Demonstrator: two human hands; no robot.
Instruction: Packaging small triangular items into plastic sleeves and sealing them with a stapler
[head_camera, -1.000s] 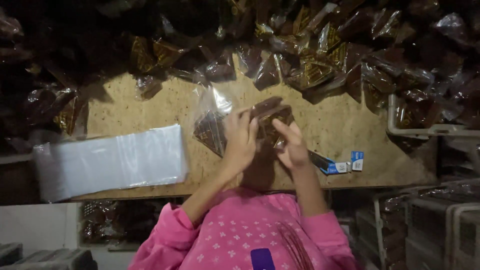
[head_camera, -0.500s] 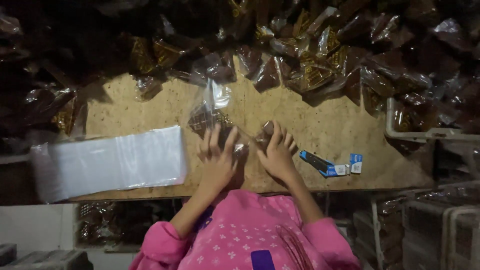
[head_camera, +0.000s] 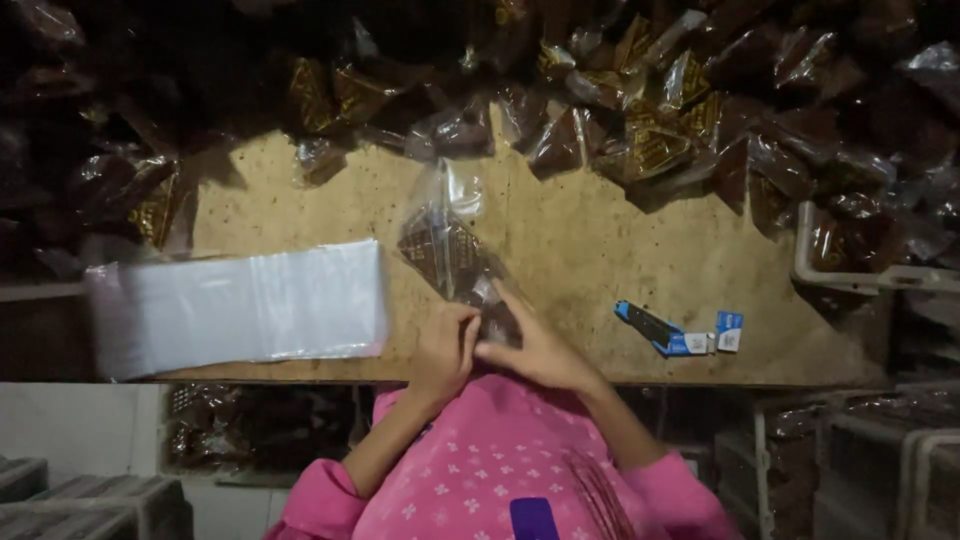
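Observation:
A clear plastic bag (head_camera: 448, 235) with dark brown contents lies on the wooden board (head_camera: 600, 250), its near end pulled toward me. My left hand (head_camera: 443, 352) and my right hand (head_camera: 535, 348) are side by side at that near end, fingers pinched on the bag's edge close to the board's front edge. The pink sleeves of my arms run down to the frame's bottom. The bag's far end is empty and crinkled.
A thick stack of flat clear bags (head_camera: 240, 305) lies at the left. A blue utility knife (head_camera: 650, 325) and small blue-and-white packets (head_camera: 728, 331) rest at the right. Many filled dark packets (head_camera: 640, 120) are heaped along the far side. A white crate (head_camera: 860, 270) stands at the right.
Both hands came back toward the board's near edge with the bag; earlier they were spread flat on it farther out.

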